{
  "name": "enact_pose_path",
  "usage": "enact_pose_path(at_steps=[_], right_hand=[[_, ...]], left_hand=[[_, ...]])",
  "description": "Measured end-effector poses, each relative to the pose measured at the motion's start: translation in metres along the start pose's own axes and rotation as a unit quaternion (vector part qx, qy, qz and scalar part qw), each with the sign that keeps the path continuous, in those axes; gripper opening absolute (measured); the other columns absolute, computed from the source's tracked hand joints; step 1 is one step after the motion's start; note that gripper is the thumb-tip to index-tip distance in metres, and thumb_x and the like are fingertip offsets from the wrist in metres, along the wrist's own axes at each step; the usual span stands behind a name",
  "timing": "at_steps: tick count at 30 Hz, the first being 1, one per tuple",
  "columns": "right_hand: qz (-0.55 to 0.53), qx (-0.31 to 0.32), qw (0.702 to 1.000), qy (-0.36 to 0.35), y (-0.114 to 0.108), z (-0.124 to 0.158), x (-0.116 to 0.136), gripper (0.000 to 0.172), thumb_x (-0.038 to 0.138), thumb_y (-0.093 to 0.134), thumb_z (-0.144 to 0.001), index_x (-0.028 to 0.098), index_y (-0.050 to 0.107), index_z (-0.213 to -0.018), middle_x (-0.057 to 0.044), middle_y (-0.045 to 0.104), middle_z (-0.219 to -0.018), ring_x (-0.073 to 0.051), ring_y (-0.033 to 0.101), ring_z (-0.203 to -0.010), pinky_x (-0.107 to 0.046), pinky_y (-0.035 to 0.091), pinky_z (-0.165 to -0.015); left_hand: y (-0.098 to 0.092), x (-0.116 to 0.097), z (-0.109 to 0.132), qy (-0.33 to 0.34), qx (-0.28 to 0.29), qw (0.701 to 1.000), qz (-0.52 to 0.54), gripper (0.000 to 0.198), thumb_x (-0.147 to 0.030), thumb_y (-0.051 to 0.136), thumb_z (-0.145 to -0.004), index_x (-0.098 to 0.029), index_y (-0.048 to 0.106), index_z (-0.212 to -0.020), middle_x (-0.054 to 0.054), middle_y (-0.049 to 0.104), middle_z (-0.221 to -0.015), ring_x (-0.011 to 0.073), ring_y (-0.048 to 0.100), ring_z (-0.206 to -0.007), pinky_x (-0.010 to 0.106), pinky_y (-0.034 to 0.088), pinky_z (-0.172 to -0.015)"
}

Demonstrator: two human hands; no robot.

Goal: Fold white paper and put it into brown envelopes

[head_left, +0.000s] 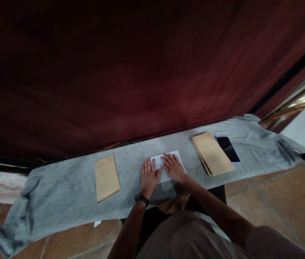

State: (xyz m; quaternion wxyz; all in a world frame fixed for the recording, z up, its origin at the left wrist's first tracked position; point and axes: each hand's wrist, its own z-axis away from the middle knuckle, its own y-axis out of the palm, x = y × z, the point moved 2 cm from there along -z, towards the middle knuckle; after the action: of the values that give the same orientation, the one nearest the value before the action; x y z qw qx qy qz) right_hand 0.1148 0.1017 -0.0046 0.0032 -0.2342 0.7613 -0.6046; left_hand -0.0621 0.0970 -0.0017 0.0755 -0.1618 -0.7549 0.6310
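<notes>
A white sheet of paper [174, 156] lies on a grey cloth [68, 190] in front of me. My left hand [149, 175] rests flat on the sheet's left part, fingers stretched out, with a dark band on the wrist. Beside it my right hand [174, 167] presses flat on the middle of the sheet, fingers spread. Neither hand holds anything. Most of the paper is covered by the hands.
A brown envelope [106, 177] lies to the left on the cloth. To the right sits a stack of brown envelopes [212, 153] with a dark phone [228, 148] beside it. A dark red curtain [130, 72] hangs behind. Tiled floor [276, 194] surrounds the low covered surface.
</notes>
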Motion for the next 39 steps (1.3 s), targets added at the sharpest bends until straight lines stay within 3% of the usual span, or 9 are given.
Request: enact_pose_path(at_steps=[6,13,20,24,31,39], right_hand=[[0.035,-0.023,0.998,0.045,-0.005,0.009,-0.021,0.049,0.041,0.047,-0.104,0.023,0.050,-0.150,-0.010,0.044,-0.159,-0.031,0.043,-0.142,-0.051,0.026,-0.120],[0.043,-0.030,0.997,0.054,-0.001,0.013,-0.023,0.052,0.043,0.048,-0.103,0.024,0.047,-0.151,-0.011,0.041,-0.160,-0.032,0.041,-0.144,-0.052,0.026,-0.119],[0.048,-0.021,0.997,0.051,0.000,0.013,-0.024,0.054,0.042,0.049,-0.102,0.023,0.045,-0.153,-0.012,0.040,-0.161,-0.032,0.039,-0.145,-0.052,0.025,-0.119],[0.050,-0.029,0.997,0.048,0.002,0.013,-0.025,0.053,0.042,0.048,-0.103,0.023,0.045,-0.153,-0.012,0.041,-0.160,-0.032,0.039,-0.145,-0.052,0.026,-0.118],[0.058,-0.035,0.997,0.045,0.005,0.014,-0.027,0.056,0.043,0.050,-0.101,0.024,0.045,-0.153,-0.011,0.041,-0.161,-0.033,0.040,-0.144,-0.052,0.025,-0.119],[0.049,-0.028,0.997,0.051,0.002,0.014,-0.026,0.055,0.043,0.049,-0.102,0.024,0.044,-0.153,-0.011,0.040,-0.161,-0.034,0.038,-0.145,-0.053,0.025,-0.119]], left_hand=[[-0.001,-0.001,0.000,-0.003,-0.004,1.000,0.004,0.066,-0.046,0.045,-0.101,-0.011,0.035,-0.157,0.021,0.034,-0.162,0.0352,0.030,-0.152,0.055,0.030,-0.121],[-0.005,-0.004,0.000,-0.006,-0.009,1.000,-0.001,0.065,-0.046,0.042,-0.102,-0.011,0.035,-0.156,0.021,0.035,-0.161,0.0349,0.030,-0.152,0.057,0.031,-0.121],[-0.007,-0.033,0.011,0.068,0.024,0.997,0.013,0.057,-0.037,0.038,-0.104,-0.015,0.034,-0.157,0.012,0.033,-0.165,0.0272,0.026,-0.154,0.050,0.028,-0.125],[-0.004,-0.044,0.016,0.071,0.049,0.996,0.024,0.056,-0.039,0.037,-0.105,-0.019,0.036,-0.157,0.009,0.036,-0.164,0.0257,0.028,-0.153,0.049,0.028,-0.125],[-0.009,-0.038,0.021,0.059,0.054,0.997,0.019,0.057,-0.041,0.038,-0.104,-0.024,0.033,-0.158,0.005,0.032,-0.165,0.0252,0.025,-0.154,0.049,0.024,-0.126],[-0.014,-0.014,0.037,0.017,0.037,0.999,0.013,0.062,-0.048,0.038,-0.103,-0.020,0.032,-0.159,0.011,0.035,-0.163,0.0266,0.031,-0.152,0.050,0.029,-0.123]])
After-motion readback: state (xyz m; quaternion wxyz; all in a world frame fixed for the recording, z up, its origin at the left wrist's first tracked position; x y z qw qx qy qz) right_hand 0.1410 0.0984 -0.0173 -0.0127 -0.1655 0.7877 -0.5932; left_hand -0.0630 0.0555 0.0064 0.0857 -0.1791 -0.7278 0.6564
